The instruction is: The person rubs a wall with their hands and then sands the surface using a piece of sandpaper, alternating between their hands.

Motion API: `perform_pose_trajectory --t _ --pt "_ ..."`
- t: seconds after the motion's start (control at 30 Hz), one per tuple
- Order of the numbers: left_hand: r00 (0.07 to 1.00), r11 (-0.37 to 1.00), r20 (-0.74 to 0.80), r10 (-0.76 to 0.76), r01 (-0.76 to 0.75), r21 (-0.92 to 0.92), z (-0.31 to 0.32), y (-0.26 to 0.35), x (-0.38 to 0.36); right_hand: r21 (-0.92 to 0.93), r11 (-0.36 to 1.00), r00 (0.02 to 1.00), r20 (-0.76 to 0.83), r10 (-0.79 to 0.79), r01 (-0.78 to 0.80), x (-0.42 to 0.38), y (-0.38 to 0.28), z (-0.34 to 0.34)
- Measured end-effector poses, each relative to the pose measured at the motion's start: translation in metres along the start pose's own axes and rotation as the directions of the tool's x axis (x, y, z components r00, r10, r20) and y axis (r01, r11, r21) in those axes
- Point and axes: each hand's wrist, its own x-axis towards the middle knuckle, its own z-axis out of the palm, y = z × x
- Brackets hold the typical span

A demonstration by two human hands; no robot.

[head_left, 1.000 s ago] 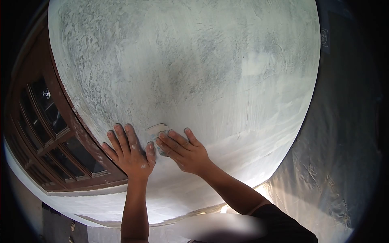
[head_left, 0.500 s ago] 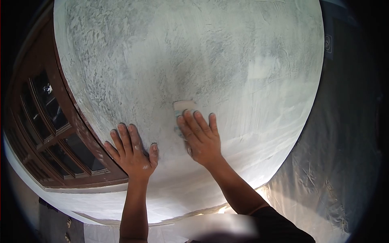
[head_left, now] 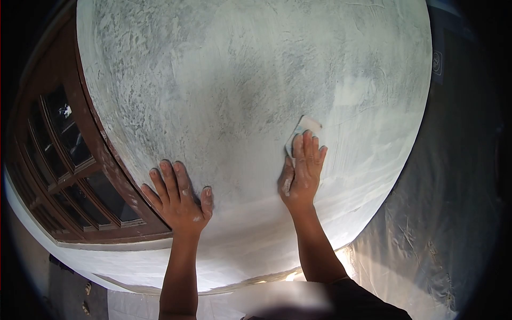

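Beside the window (head_left: 80, 172), the left hand (head_left: 184, 205) lies spread; the right hand (head_left: 303, 173) grips a pad (head_left: 309, 124), likely rubbing the wall (head_left: 240, 64); next needs even pushing.

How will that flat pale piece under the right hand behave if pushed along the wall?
The flat, pale, straight-edged piece is probably light, since it looks thin. Being flat, it should slide rather than roll, though the textured grey-white wall may drag. The right hand, smeared whitish, might find it slippery.
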Motion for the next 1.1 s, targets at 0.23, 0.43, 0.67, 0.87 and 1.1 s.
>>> perform_pose_trajectory --t 0.23,0.43,0.67,0.87,1.1 --pt "0.999 0.999 0.042 -0.031 0.031 -0.015 -0.001 0.005 -0.005 0.038 0.918 0.892 0.225 -0.393 0.395 -0.033 -0.072 0.026" --pt "1.000 1.000 0.025 -0.004 0.005 -0.028 -0.005 0.001 -0.009 -0.045 0.990 0.988 -0.077 0.133 -0.136 -0.003 -0.008 -0.001" --pt "0.999 1.000 0.041 0.001 -0.001 -0.006 -0.001 0.004 -0.006 -0.002 0.950 0.929 0.208 -0.306 0.313 -0.017 -0.038 0.009" --pt "1.000 1.000 0.005 -0.013 0.013 -0.006 0.001 0.006 -0.006 0.007 0.983 0.978 -0.100 0.181 -0.182 0.001 0.005 -0.003" --pt "0.998 0.999 0.057 -0.028 0.029 -0.020 0.000 0.004 -0.008 0.045 0.948 0.919 0.234 -0.316 0.315 -0.021 -0.050 0.012"
